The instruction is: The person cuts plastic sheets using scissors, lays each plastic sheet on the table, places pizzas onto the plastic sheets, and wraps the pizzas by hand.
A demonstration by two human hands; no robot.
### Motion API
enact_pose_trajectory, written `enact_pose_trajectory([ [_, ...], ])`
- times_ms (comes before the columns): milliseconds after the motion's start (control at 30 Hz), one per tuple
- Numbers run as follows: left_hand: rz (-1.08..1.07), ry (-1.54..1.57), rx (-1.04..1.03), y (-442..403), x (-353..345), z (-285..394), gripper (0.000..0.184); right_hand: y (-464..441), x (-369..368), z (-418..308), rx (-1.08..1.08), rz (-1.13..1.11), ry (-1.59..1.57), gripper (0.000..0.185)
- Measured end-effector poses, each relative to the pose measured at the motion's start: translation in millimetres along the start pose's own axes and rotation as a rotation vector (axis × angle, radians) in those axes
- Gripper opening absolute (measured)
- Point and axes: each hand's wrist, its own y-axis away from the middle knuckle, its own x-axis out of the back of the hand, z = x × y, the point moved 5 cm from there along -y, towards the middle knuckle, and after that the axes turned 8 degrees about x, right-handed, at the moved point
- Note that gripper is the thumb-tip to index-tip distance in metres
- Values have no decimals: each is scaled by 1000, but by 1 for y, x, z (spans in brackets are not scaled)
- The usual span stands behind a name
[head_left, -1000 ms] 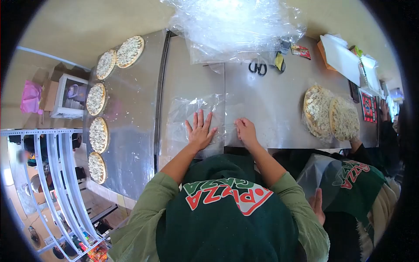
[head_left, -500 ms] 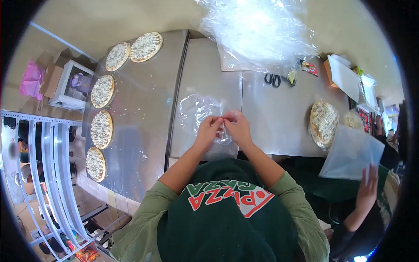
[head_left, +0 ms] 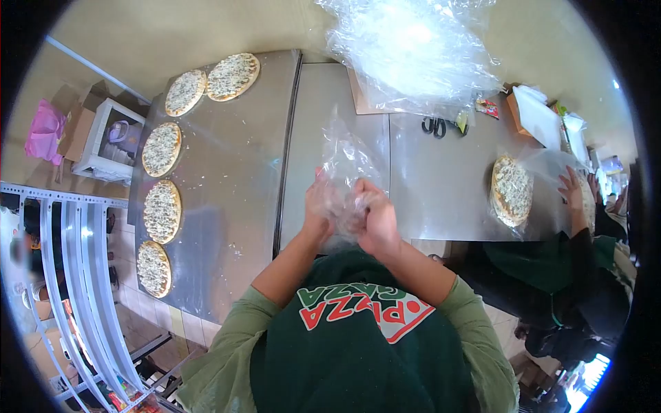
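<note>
Over the steel table, a clear plastic bag (head_left: 352, 160) stands up between my two hands, its top narrowing to a point. My left hand (head_left: 319, 210) is closed on the bag's left side, with its fingers partly behind the film. On the other side, my right hand (head_left: 379, 217) has its fingers curled round the plastic. Glare on the film hides part of the grip. To my left, several uncovered pizzas with crumbled topping, such as this pizza (head_left: 162, 210), lie along the edge of a steel worktop (head_left: 227, 179).
A big heap of clear bags (head_left: 413, 55) lies at the back, near black-handled scissors (head_left: 434, 126). At right is a plastic-wrapped pizza (head_left: 511, 191), beside a co-worker's hand (head_left: 571, 187) on another bag. A metal shelf rack (head_left: 79, 275) stands at far left.
The bag has gone from lying on the table to standing raised between my hands, which have moved apart. The co-worker's hand and bag have moved up onto the table.
</note>
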Motion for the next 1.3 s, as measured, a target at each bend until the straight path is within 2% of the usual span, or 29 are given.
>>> enact_pose_trajectory([
  [33,-28,95,34,4,-1,-1,44,9,-4,1,-32,1,14,10],
  [67,-125,66,162,8,2,-1,44,-17,32,-12,96,246,92,8],
  [133,-326,23,401,14,9,4,44,-45,91,5,-34,130,179,9],
  [167,-231,20,357,10,13,0,44,-51,110,19,-115,74,226,10],
  [200,-138,10,311,0,16,-6,44,-55,114,25,-34,104,255,17],
  [233,-50,-3,259,-11,18,-13,44,-60,107,43,315,0,543,18],
  [300,65,-92,187,-39,19,-72,45,-52,110,61,591,-69,806,21],
  [333,117,-136,144,-33,1,-70,45,-58,125,50,534,-35,788,21],
  [367,11,-33,214,-25,4,-53,45,-65,144,34,477,0,769,22],
  [400,-92,68,290,4,5,-7,45,-71,174,5,315,109,728,23],
  [433,-37,99,253,-2,34,16,45,-75,203,-24,157,221,674,25],
  [467,18,136,208,-11,58,31,46,-107,298,-24,313,226,450,25],
  [533,186,27,34,-23,94,29,42,-75,260,-55,245,394,395,20],
  [633,390,-87,22,-33,113,4,35,-73,245,-73,345,430,657,11],
  [733,551,-676,-162,-47,137,-10,27,-73,266,-83,429,391,1128,16],
  [833,743,-1058,-514,-35,117,3,23,-74,281,-85,543,408,1371,19],
  [900,895,-1398,-960,0,47,15,23,-73,282,-83,463,422,1315,18],
  [967,397,-1674,-1080,-7,0,-19,27,-69,278,-81,395,426,1275,18],
  [1000,42,-1700,-992,-21,-16,-51,26,-69,275,-79,369,420,1262,17],
  [1033,-311,-1742,-837,-38,-27,-82,32,-70,273,-79,345,411,1248,17],
  [1100,-342,-1657,-620,-53,-40,-114,57,-64,265,-92,458,387,1388,18],
  [1133,-282,-1770,-610,-50,-46,-110,67,-60,263,-99,513,378,1457,19],
  [1200,-156,-1992,-581,-43,-57,-98,88,-61,280,-115,436,422,1552,24],
  [1233,-116,-2033,-485,-43,-60,-92,93,-62,289,-121,397,441,1603,27],
  [1300,-30,-2104,-293,-47,-64,-79,104,-61,297,-130,498,510,1614,32],
])
